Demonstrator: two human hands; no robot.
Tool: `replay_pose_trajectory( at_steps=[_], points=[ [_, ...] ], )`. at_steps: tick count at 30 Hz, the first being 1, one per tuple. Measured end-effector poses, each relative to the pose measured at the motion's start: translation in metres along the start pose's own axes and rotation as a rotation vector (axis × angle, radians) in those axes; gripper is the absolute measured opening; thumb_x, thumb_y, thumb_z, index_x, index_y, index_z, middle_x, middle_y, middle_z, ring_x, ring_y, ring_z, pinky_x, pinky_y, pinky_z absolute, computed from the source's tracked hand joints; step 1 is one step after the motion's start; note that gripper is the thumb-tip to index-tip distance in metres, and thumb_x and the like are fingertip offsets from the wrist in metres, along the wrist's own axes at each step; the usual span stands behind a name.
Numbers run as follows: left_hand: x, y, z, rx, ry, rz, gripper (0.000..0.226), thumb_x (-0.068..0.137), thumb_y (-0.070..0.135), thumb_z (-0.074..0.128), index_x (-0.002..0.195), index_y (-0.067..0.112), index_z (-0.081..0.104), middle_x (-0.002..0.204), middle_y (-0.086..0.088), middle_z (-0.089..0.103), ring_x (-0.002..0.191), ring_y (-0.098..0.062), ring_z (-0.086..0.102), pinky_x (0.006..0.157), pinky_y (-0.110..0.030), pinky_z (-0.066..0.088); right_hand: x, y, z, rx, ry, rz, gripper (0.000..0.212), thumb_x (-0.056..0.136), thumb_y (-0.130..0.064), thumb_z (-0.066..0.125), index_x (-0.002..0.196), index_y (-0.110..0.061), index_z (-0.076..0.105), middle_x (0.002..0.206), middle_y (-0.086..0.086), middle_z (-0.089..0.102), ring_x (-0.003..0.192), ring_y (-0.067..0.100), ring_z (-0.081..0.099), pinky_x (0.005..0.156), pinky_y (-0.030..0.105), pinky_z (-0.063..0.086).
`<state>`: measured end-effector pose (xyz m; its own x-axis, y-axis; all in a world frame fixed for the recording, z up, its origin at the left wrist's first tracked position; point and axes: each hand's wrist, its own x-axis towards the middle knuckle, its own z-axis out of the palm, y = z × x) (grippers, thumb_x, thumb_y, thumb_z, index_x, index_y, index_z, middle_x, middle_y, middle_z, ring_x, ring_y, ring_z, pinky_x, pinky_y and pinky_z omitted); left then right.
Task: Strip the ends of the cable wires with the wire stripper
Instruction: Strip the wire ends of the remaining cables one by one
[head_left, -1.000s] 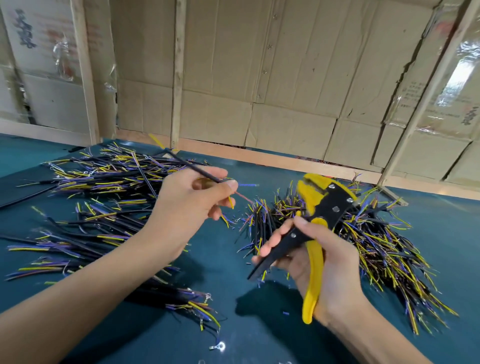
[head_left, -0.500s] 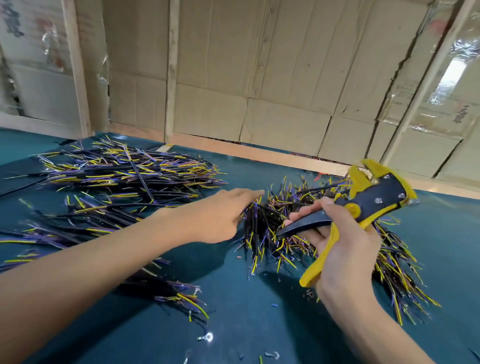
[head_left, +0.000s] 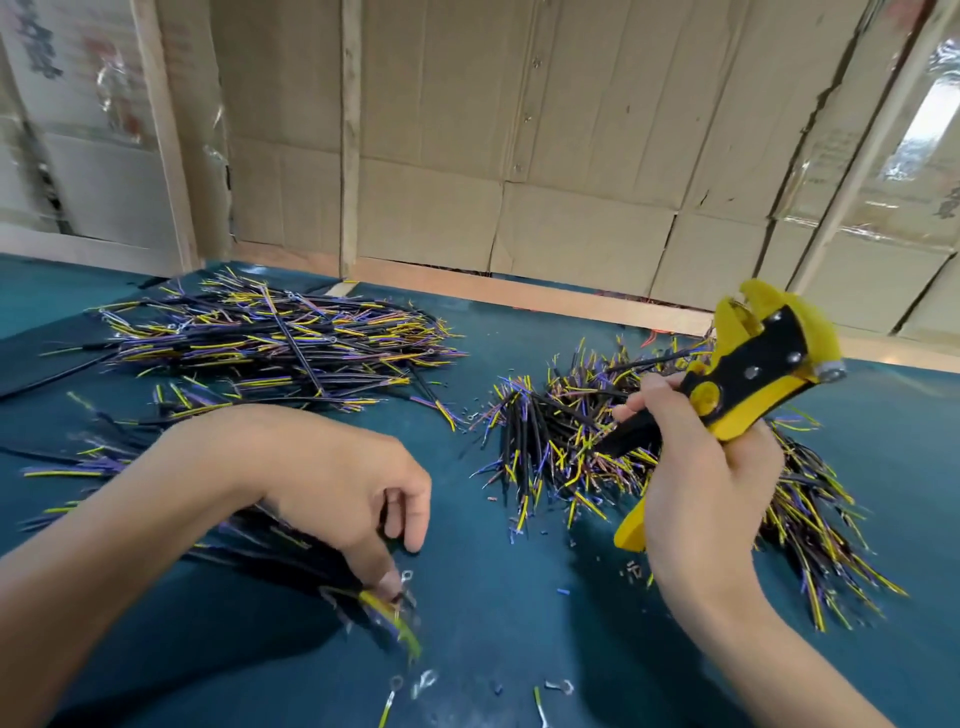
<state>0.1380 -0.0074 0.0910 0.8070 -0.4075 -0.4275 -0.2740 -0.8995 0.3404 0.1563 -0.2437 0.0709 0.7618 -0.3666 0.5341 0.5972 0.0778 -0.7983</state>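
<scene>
Right hand (head_left: 706, 493) at right grips the stripper (head_left: 748, 384) above a cable pile (head_left: 561, 441); left hand (head_left: 343, 483), lower centre, pinches a cable (head_left: 384, 608) on the table (head_left: 519, 597)

Even bright light, wide-angle edge bending, motion-blurred left hand (head_left: 343, 483).

The desk (head_left: 519, 623) is covered in a dark teal-blue colour. The wire stripper (head_left: 748, 384) is coloured bright yellow with a black middle part, and small silver rivets are seen on it. The cable wires in the far heap (head_left: 270, 338) and in the right heap (head_left: 571, 447) are sheathed in black, with ends in yellow, purple and blue. The wall (head_left: 519, 130) behind is made of plain brown cardboard, crossed by pale wooden strips.
</scene>
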Motion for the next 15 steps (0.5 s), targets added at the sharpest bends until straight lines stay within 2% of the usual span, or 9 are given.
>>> replay_pose_trajectory(
  at_steps=[3,5,6,8,10,13,15],
  points=[
    [0.000,-0.005,0.000,0.022,0.025,-0.021,0.006,0.086,0.030,0.074,0.085,0.030,0.068,0.074,0.018,0.068,0.068,-0.005,0.061,0.067,-0.025,0.051,-0.008,0.003,0.000,-0.013,-0.137,-0.010,0.020,0.088,-0.008,0.068,0.078,0.008,0.064,0.067,0.004,0.067,0.065,0.004,0.060,0.067,0.009,0.046],
    [0.003,-0.007,-0.002,0.073,0.137,-0.013,0.008,0.091,0.025,0.063,0.085,0.030,0.066,0.076,0.016,0.069,0.064,-0.003,0.058,0.065,-0.025,0.049,-0.014,0.004,0.001,-0.002,-0.252,0.028,0.019,0.084,-0.015,0.066,0.078,0.003,0.066,0.069,0.010,0.070,0.070,0.007,0.066,0.070,0.012,0.048],
    [0.005,-0.008,-0.002,0.084,0.203,-0.005,0.009,0.094,0.025,0.060,0.087,0.030,0.063,0.079,0.015,0.069,0.062,0.000,0.056,0.063,-0.022,0.047,-0.016,0.005,0.002,0.021,-0.299,0.073,0.016,0.082,-0.016,0.066,0.077,-0.001,0.067,0.069,0.013,0.070,0.073,0.013,0.069,0.072,0.017,0.051],
    [0.011,-0.007,0.000,0.018,0.351,0.038,0.011,0.099,0.026,0.053,0.090,0.030,0.056,0.081,0.016,0.068,0.060,0.002,0.056,0.058,-0.019,0.045,-0.020,0.009,0.004,0.091,-0.372,0.209,0.011,0.081,-0.018,0.068,0.073,-0.011,0.069,0.069,0.014,0.070,0.074,0.031,0.070,0.077,0.039,0.058],
    [0.017,-0.003,0.004,-0.148,0.545,0.134,0.012,0.102,0.023,0.048,0.092,0.029,0.049,0.081,0.017,0.068,0.061,-0.003,0.062,0.057,-0.025,0.050,-0.022,0.012,0.007,0.155,-0.402,0.336,0.010,0.080,-0.018,0.069,0.072,-0.014,0.072,0.069,0.013,0.069,0.070,0.036,0.069,0.076,0.052,0.058],
    [0.026,0.006,0.008,-0.275,0.922,0.368,0.010,0.102,0.013,0.049,0.101,0.024,0.048,0.079,0.011,0.067,0.059,-0.009,0.057,0.058,-0.018,0.043,-0.022,0.016,0.009,0.184,-0.434,0.466,0.013,0.078,-0.017,0.072,0.079,-0.005,0.071,0.080,0.020,0.071,0.068,0.033,0.068,0.071,0.052,0.058],
    [0.028,0.011,0.010,-0.271,1.004,0.474,0.017,0.102,0.011,0.050,0.115,0.022,0.048,0.078,0.011,0.065,0.063,-0.006,0.053,0.061,-0.014,0.039,-0.021,0.016,0.009,0.229,-0.471,0.513,0.013,0.076,-0.014,0.076,0.082,-0.003,0.071,0.088,0.026,0.069,0.069,0.031,0.067,0.067,0.047,0.058]
  ],
)
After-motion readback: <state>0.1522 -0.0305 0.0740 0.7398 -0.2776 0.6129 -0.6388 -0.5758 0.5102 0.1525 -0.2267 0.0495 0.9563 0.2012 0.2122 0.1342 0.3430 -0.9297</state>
